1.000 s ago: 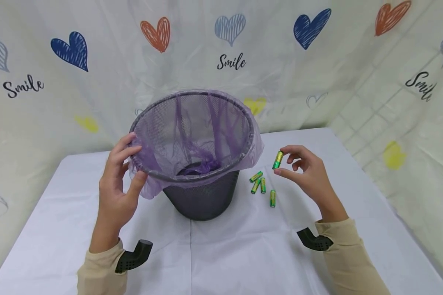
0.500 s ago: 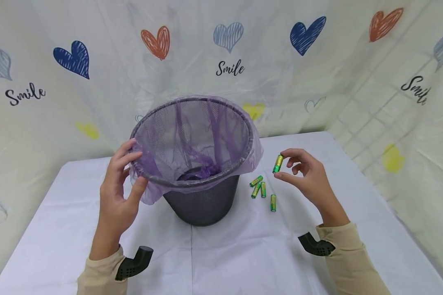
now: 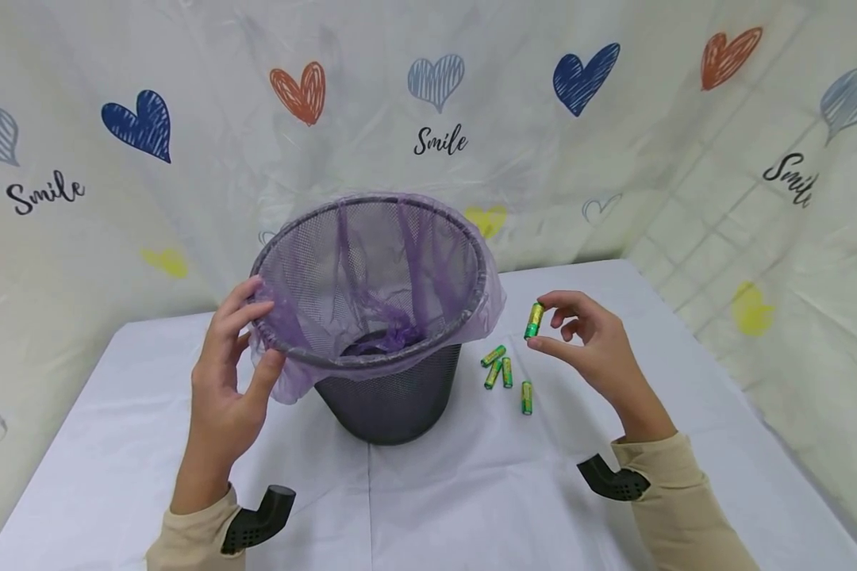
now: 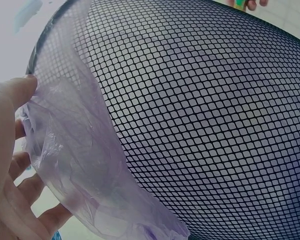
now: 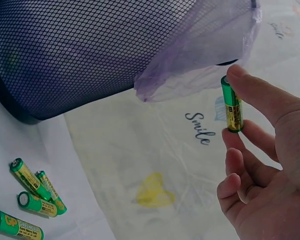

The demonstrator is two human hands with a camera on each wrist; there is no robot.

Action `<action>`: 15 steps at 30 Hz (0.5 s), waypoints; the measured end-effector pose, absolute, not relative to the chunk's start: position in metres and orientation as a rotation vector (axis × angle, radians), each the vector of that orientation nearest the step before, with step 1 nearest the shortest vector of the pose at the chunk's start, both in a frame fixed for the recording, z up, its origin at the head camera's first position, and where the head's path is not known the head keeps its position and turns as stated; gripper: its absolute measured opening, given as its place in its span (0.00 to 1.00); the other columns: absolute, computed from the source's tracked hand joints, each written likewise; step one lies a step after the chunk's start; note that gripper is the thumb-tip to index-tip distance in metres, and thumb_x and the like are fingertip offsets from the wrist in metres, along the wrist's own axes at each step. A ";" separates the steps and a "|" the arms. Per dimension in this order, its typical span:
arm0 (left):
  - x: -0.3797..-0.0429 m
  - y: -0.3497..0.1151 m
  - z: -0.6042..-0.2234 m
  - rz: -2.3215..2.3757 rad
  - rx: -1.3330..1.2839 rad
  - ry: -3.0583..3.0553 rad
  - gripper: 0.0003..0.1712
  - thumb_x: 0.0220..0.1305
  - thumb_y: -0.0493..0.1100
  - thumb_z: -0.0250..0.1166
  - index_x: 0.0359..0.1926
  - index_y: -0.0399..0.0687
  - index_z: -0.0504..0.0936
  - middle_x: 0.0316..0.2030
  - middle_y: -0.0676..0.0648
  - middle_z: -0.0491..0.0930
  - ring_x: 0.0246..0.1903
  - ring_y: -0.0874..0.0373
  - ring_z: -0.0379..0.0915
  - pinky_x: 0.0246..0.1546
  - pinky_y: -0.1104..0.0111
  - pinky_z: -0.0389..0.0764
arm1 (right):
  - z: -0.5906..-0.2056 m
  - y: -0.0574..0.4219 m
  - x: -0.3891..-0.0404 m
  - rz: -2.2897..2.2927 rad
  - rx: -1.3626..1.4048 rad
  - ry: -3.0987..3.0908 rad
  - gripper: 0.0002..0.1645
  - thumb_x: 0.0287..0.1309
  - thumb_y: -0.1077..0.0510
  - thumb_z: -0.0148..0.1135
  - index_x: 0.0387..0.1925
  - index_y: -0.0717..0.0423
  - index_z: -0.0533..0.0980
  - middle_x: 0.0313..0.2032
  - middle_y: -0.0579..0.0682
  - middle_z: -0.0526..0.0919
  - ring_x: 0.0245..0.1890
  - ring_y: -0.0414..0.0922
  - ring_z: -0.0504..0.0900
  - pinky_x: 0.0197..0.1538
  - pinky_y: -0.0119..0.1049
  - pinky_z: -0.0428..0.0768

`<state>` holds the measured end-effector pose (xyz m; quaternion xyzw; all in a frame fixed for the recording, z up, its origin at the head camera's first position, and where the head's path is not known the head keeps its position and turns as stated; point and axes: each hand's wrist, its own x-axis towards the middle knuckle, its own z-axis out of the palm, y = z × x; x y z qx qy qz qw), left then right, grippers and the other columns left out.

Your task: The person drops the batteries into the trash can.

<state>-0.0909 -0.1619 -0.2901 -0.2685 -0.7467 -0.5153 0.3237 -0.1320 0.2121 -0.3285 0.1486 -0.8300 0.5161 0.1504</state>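
Note:
In the head view a black mesh wastebasket (image 3: 393,404) stands on the table, lined with a translucent purple bag (image 3: 428,246) folded out over its rim. My left hand (image 3: 224,388) grips the near left of the rim through the bag, thumb on the near side; the left wrist view shows the bag film (image 4: 85,150) around the fingers. To the right of the basket my right hand (image 3: 596,349) pinches a green and gold battery (image 5: 233,106) by its two ends, between thumb and fingertip, above the table. Several matching batteries (image 3: 507,373) lie below and left of it.
The table wears a white cloth (image 3: 428,507) with a crease down its middle. Behind it hangs a pale curtain (image 3: 357,151) printed with hearts and the word "Smile". A black curved piece (image 3: 260,519) sits on each sleeve cuff.
The whole scene sits slightly lower in the head view, as the camera has tilted up. Both hands keep their holds, and the basket and loose batteries stay in the same places.

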 end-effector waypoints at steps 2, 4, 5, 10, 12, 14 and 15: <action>-0.091 -0.162 -0.291 -1.356 -0.707 -1.955 0.22 0.59 0.33 0.55 0.53 0.25 0.67 0.63 0.33 0.61 0.64 0.48 0.58 0.52 0.76 0.68 | -0.328 0.212 -0.132 1.497 0.435 -2.375 0.28 0.39 0.68 0.70 0.48 0.60 0.73 0.41 0.52 0.76 0.37 0.49 0.69 0.33 0.27 0.70; -0.091 -0.163 -0.291 -1.355 -0.709 -1.955 0.22 0.59 0.32 0.55 0.53 0.25 0.67 0.63 0.33 0.61 0.64 0.48 0.58 0.52 0.76 0.68 | -0.327 0.212 -0.131 1.501 0.440 -2.371 0.28 0.39 0.68 0.70 0.48 0.61 0.73 0.41 0.52 0.76 0.36 0.48 0.69 0.33 0.26 0.70; -0.091 -0.163 -0.291 -1.357 -0.710 -1.952 0.22 0.58 0.32 0.55 0.53 0.24 0.67 0.63 0.32 0.61 0.64 0.48 0.58 0.52 0.76 0.68 | -0.326 0.211 -0.131 1.501 0.443 -2.369 0.28 0.39 0.68 0.70 0.48 0.61 0.73 0.41 0.52 0.75 0.36 0.48 0.69 0.33 0.26 0.70; -0.091 -0.162 -0.291 -1.361 -0.711 -1.953 0.22 0.58 0.31 0.55 0.53 0.25 0.67 0.63 0.32 0.61 0.64 0.48 0.58 0.52 0.76 0.68 | -0.321 0.210 -0.131 1.486 0.458 -2.361 0.28 0.38 0.69 0.70 0.46 0.62 0.73 0.38 0.49 0.75 0.35 0.44 0.70 0.33 0.28 0.70; -0.090 -0.163 -0.291 -1.356 -0.709 -1.959 0.22 0.57 0.30 0.54 0.53 0.25 0.67 0.63 0.33 0.61 0.64 0.48 0.58 0.53 0.76 0.68 | -0.318 0.209 -0.130 1.483 0.466 -2.356 0.28 0.38 0.69 0.70 0.46 0.61 0.74 0.37 0.47 0.75 0.35 0.42 0.70 0.33 0.28 0.70; -0.090 -0.163 -0.291 -1.351 -0.708 -1.965 0.22 0.57 0.30 0.54 0.54 0.25 0.67 0.63 0.33 0.61 0.64 0.48 0.58 0.53 0.76 0.67 | -0.316 0.208 -0.130 1.489 0.481 -2.343 0.28 0.38 0.70 0.70 0.46 0.62 0.74 0.37 0.46 0.75 0.34 0.41 0.70 0.33 0.28 0.70; -0.089 -0.163 -0.291 -1.348 -0.708 -1.966 0.22 0.57 0.30 0.54 0.54 0.25 0.67 0.63 0.33 0.61 0.64 0.48 0.57 0.53 0.76 0.67 | -0.315 0.208 -0.130 1.488 0.486 -2.338 0.28 0.37 0.70 0.70 0.46 0.62 0.74 0.36 0.46 0.75 0.34 0.40 0.70 0.32 0.28 0.70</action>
